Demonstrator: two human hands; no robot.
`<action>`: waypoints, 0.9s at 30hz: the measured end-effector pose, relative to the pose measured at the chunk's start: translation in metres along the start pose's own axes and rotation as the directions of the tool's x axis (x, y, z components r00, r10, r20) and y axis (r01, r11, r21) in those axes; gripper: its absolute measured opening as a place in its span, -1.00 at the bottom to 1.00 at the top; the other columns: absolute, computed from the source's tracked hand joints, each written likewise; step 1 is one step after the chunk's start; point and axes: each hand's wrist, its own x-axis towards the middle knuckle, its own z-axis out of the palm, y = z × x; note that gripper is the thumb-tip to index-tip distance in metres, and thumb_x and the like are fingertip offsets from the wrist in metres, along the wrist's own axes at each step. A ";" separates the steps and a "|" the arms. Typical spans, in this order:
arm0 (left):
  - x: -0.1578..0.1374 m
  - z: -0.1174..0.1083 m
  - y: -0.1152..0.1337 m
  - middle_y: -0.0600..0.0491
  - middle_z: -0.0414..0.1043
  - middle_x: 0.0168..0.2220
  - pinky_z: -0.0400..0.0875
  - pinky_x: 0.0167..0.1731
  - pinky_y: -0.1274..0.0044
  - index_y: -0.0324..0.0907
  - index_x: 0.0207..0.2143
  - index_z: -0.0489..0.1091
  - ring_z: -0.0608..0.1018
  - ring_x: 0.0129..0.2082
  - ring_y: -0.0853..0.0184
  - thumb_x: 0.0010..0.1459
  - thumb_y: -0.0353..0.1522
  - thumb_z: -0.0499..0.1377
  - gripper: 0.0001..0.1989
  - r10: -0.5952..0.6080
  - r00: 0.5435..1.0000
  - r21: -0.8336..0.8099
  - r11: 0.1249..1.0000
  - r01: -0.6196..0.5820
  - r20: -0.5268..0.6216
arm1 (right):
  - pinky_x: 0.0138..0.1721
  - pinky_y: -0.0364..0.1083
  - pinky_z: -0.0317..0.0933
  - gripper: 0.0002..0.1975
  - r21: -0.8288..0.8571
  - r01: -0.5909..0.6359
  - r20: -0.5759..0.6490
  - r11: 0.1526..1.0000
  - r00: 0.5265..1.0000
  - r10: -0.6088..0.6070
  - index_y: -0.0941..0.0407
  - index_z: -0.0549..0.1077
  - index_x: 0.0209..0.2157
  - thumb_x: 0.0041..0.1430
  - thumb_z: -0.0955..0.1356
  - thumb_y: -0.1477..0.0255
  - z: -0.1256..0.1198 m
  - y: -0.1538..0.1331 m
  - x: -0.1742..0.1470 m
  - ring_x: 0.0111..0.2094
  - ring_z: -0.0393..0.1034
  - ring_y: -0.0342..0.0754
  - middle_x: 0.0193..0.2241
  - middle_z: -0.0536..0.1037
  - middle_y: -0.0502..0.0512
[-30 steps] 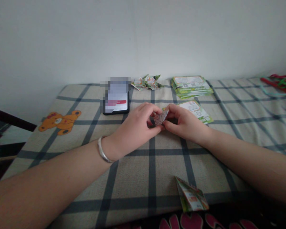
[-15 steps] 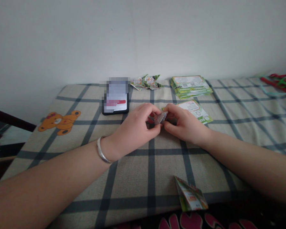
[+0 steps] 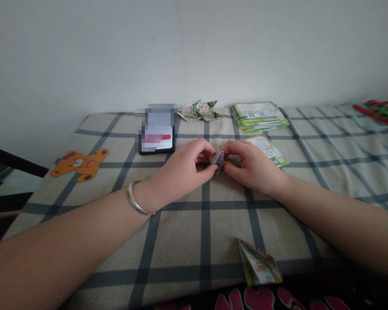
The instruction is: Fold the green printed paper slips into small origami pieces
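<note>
A small folded piece of printed paper (image 3: 217,162) is pinched between both hands, above the middle of the checked tablecloth. My left hand (image 3: 189,165), with a silver bangle at the wrist, grips its left side between thumb and fingers. My right hand (image 3: 248,162) is closed on its right side; the fingertips partly hide the paper. Just behind my right hand lies a loose green-and-white printed card (image 3: 265,148), partly covered by that hand. Close to the front edge of the table rests another folded paper (image 3: 259,263), roughly triangular.
A phone (image 3: 158,131) lies at the back left. Beside it are several folded paper pieces (image 3: 199,111), then a stack of printed cards (image 3: 258,116). An orange bear cutout (image 3: 80,165) is on the left. Red and green items (image 3: 383,114) lie at the far right, in front of the wall.
The folded paper has turned between the fingertips and now shows a more upright, narrower shape. Both hands have shifted only slightly. Everything else stays in place.
</note>
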 end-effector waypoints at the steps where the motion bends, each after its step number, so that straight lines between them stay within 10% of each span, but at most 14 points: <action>1: 0.000 0.000 0.000 0.08 0.45 -0.22 0.55 -0.09 0.38 -0.17 -0.21 0.33 0.57 -0.20 0.35 0.12 -0.44 0.20 -0.84 -0.003 1.000 -0.005 1.000 0.003 0.005 | -0.36 -0.11 0.10 -0.93 0.002 -0.002 0.003 1.000 1.000 0.002 0.12 0.39 -0.39 0.05 0.28 0.52 0.000 0.000 0.000 -0.41 0.31 -0.10 -0.48 0.43 -0.03; 27: 0.006 -0.026 -0.001 0.09 0.56 -0.21 0.46 -0.14 0.45 -0.14 -0.22 0.50 0.57 -0.20 0.34 0.13 -0.38 0.23 -0.86 0.013 0.973 0.172 0.984 -0.055 0.232 | -0.38 -0.15 0.13 -0.86 0.003 -0.005 0.066 1.000 0.998 0.005 0.12 0.52 -0.34 0.07 0.32 0.54 0.000 0.005 -0.001 -0.45 0.34 -0.15 -0.47 0.53 -0.02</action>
